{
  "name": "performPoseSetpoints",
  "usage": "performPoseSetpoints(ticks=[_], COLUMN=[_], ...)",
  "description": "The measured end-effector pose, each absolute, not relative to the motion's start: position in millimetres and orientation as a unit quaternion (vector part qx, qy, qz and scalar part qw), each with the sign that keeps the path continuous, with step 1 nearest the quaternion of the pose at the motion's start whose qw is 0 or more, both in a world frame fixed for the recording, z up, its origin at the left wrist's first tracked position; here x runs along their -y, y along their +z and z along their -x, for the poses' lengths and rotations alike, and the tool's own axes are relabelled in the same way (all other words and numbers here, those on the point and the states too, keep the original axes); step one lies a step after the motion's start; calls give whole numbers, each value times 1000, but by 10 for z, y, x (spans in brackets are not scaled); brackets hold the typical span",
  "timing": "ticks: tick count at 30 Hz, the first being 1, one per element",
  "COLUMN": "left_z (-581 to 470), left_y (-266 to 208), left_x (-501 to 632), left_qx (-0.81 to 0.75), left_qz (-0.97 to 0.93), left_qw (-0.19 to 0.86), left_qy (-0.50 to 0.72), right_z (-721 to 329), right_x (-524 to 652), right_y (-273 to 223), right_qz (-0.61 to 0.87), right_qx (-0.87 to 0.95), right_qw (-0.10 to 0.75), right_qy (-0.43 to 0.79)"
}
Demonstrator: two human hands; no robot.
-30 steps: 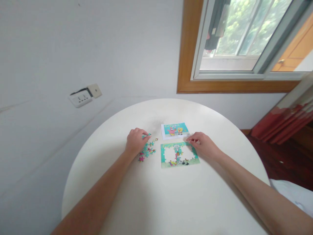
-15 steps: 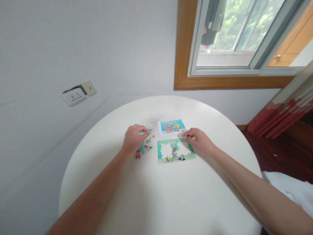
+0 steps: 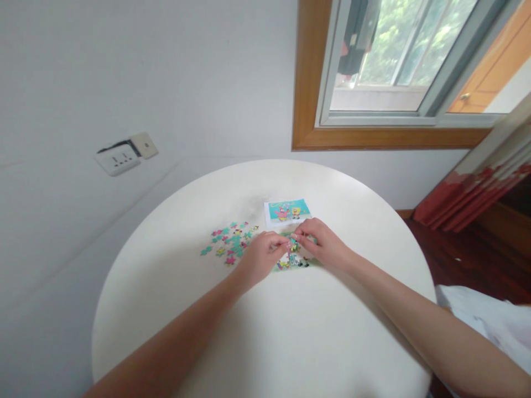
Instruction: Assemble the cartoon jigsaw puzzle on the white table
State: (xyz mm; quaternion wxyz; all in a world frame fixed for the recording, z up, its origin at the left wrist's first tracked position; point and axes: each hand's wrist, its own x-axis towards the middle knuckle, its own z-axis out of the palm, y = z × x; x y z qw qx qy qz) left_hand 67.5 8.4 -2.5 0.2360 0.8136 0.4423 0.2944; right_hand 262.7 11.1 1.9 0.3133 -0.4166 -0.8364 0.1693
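My left hand (image 3: 262,255) reaches over the left side of a partly assembled jigsaw puzzle (image 3: 295,263), thumb and forefinger pinched together. My right hand (image 3: 324,242) comes in from the other side, also in a pinch. The fingertips meet above the puzzle's middle, around a small jigsaw piece (image 3: 294,237) that they partly cover. Both hands hide much of the puzzle; cartoon feet show along its lower edge. Left of my left hand lie several loose jigsaw pieces (image 3: 230,258) in teal, pink and yellow.
A picture card (image 3: 286,211) with cartoon figures lies just behind the puzzle. Everything rests on a round white table (image 3: 249,337). Beyond its edge are the wall with a socket (image 3: 119,159), a wood-framed window (image 3: 307,139) and a red-and-white curtain (image 3: 460,193).
My left hand has moved right from the loose pieces to the puzzle. My right hand has shifted left, so the fingertips now meet. More loose pieces are uncovered.
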Motion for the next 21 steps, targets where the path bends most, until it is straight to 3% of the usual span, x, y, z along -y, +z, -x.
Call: performPoseSetpoints(ticks=[11, 21], left_z=[-487, -501], left_y=[-149, -178], left_x=[-108, -55], left_qx=[-392, -367], left_qz=[-872, -893], left_qw=[101, 94], left_qy=[275, 242], right_z=[-2717, -2827], right_x=[-182, -281], right_y=[-28, -120], right_qz=[461, 491], right_qx=[824, 823], right_qw=[279, 243], right_qy=[176, 149])
